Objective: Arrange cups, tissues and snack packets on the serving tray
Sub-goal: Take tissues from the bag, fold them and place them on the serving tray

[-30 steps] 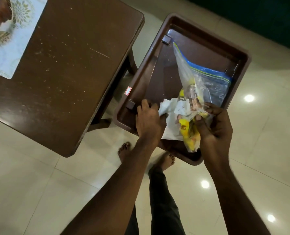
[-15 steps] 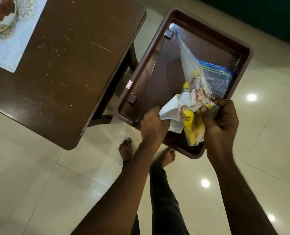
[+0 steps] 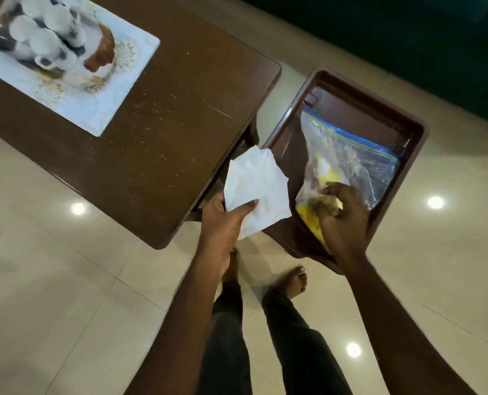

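Note:
My left hand [image 3: 225,220] grips white tissues [image 3: 255,189], lifted clear of the bin and hanging over the gap by the table's corner. My right hand [image 3: 341,220] is closed on a clear zip bag [image 3: 351,163] with a blue seal, holding yellow snack packets [image 3: 312,220]; the bag lies inside the brown plastic bin [image 3: 399,124]. On the brown table [image 3: 157,132] at the far left sits a white patterned serving tray [image 3: 114,95] with several white cups [image 3: 41,35] clustered on it, blurred.
A brown-and-white object [image 3: 101,54] stands on the tray beside the cups. The bin stands on the tiled floor [image 3: 66,295] right of the table. My bare feet [image 3: 294,282] are on the floor below it. A dark green surface [image 3: 408,38] runs along the top right.
My left hand has pulled the tissues away from the bag and leftward out of the bin. The view has swung so the tray with cups now shows.

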